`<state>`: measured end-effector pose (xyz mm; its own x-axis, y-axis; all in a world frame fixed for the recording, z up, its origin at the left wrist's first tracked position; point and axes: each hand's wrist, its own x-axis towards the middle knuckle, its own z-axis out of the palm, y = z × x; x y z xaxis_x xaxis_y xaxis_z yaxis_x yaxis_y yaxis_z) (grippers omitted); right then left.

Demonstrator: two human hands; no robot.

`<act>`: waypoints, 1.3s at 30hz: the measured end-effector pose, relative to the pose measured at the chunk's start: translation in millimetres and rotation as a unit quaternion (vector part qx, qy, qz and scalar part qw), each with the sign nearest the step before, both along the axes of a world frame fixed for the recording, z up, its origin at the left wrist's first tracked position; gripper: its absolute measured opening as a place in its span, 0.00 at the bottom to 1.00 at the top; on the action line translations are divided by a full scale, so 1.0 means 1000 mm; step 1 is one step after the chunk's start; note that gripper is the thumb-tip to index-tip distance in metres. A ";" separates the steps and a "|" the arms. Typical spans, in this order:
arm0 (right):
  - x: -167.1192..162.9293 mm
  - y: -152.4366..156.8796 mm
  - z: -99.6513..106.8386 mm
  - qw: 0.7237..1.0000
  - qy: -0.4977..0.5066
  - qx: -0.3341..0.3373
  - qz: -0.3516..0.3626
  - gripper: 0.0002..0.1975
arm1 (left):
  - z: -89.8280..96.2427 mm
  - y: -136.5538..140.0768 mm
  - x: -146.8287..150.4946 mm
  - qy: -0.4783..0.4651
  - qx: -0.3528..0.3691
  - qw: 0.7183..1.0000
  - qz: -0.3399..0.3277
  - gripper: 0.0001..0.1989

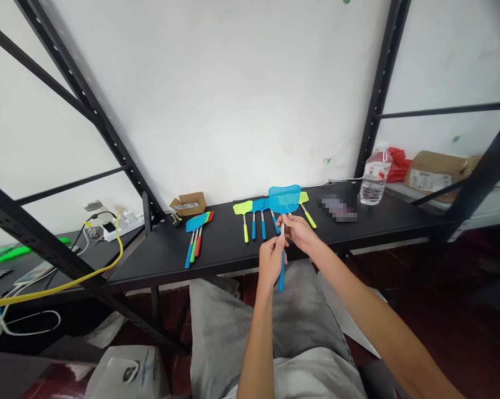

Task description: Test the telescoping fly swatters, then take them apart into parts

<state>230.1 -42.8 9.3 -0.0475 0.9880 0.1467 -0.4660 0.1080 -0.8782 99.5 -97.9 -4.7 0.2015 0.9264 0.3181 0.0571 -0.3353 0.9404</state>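
A blue fly swatter is held upright in front of me, its perforated head above the shelf and its blue handle hanging over my lap. My left hand grips the metal rod just above the handle. Higher on the rod, close under the head, the fingers of my right hand pinch it. Behind lie more swatters in a row, among them a yellow-green fly swatter and a blue fly swatter; some are partly hidden by my hands. To the left, blue, green and red swatters overlap in a fanned stack.
On the black shelf stand a small open cardboard box at the left back and a water bottle at the right. A yellow cable crosses the left side. Black metal posts rise on both sides.
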 end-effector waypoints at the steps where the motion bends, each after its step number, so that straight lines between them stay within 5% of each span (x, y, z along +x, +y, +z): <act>1: -0.001 -0.001 0.000 1.000 -0.004 0.001 0.002 0.19 | -0.002 -0.001 -0.002 -0.007 -0.005 1.000 -0.003 0.23; 11: -0.014 -0.003 -0.007 0.997 -0.062 -0.012 -0.038 0.21 | -0.024 -0.004 -0.034 0.048 0.021 0.999 0.003 0.23; 25: 0.017 0.004 0.003 0.987 0.004 0.001 -0.160 0.21 | -0.008 -0.019 -0.052 0.317 0.105 0.935 0.123 0.23; 39: 0.049 0.002 0.016 0.977 0.056 0.028 -0.206 0.20 | 0.005 -0.028 -0.053 0.299 0.102 0.947 0.059 0.23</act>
<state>278.7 -40.6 24.9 0.3719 0.9103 0.1816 -0.4656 0.3522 -0.8119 46.7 -126.0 0.1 0.3005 0.8855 0.3543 0.6082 -0.4641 0.6440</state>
